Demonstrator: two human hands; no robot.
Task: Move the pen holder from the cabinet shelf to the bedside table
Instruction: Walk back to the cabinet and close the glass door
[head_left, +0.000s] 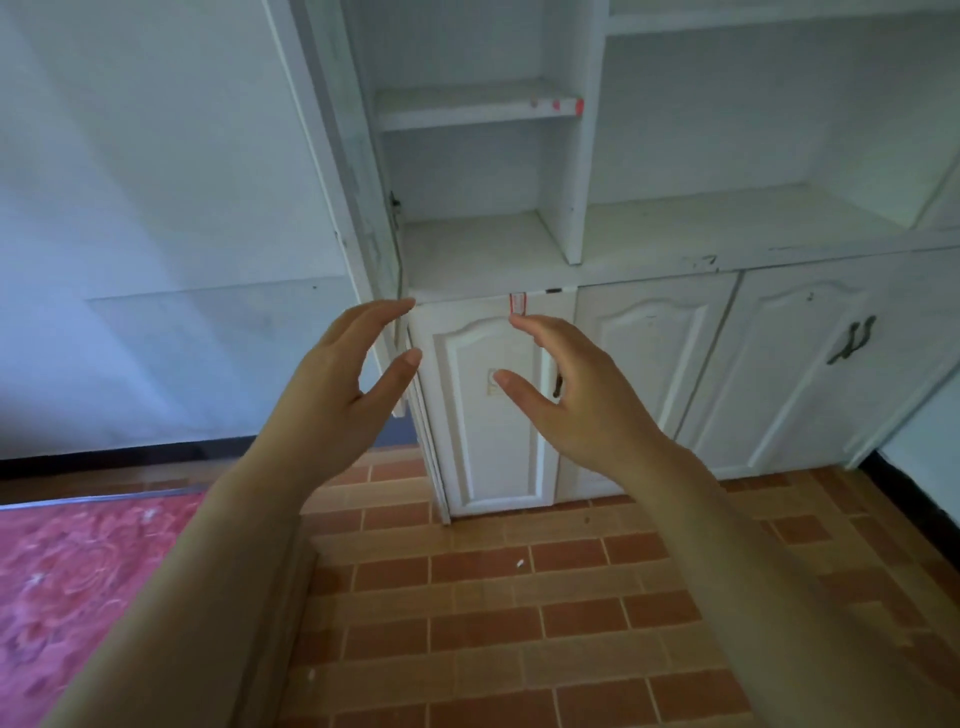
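Observation:
No pen holder shows in the head view. A white cabinet (571, 270) stands ahead with open shelves (467, 109) that look bare. My left hand (343, 384) and my right hand (576, 395) are raised side by side in front of the lower cabinet door (493, 415), palms facing each other a hand's width apart. Fingers and thumbs on both are relaxed and slightly bent, holding nothing. No bedside table is in sight.
A red patterned bed cover (78, 587) lies at the lower left. Brown brick-pattern floor tiles (519, 623) run under me. Closed lower doors with dark handles (852, 340) sit to the right. A tall cabinet door (337, 156) stands ajar at the left.

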